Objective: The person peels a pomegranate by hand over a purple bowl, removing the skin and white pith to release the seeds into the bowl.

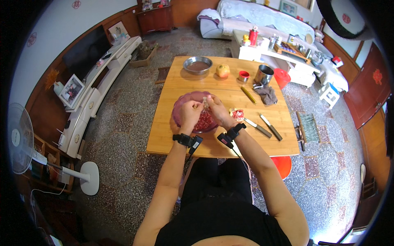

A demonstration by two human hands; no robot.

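Observation:
Over a purple translucent bowl (178,107) of loose red pomegranate seeds (204,121), my two hands are close together. A pale, stripped-looking piece of pomegranate (205,101) is pinched in my right hand (218,111). My left hand (191,113) is beside that piece with its fingers curled; whether it grips anything is hidden. Right of the bowl lies a pomegranate chunk (236,114) with red seeds. Two knives, one knife (258,127) touching or nearly touching the chunk and another knife (271,127), rest with dark handles toward me.
On the wooden table (166,135) stand a metal basin (197,65) of liquid, a whole pomegranate (223,70), a small red-rimmed cup (243,76) and a metal canister (264,74). A yellow stick-like object (248,95) and a dark cloth (266,94) lie at right. Red buckets stand beside the table.

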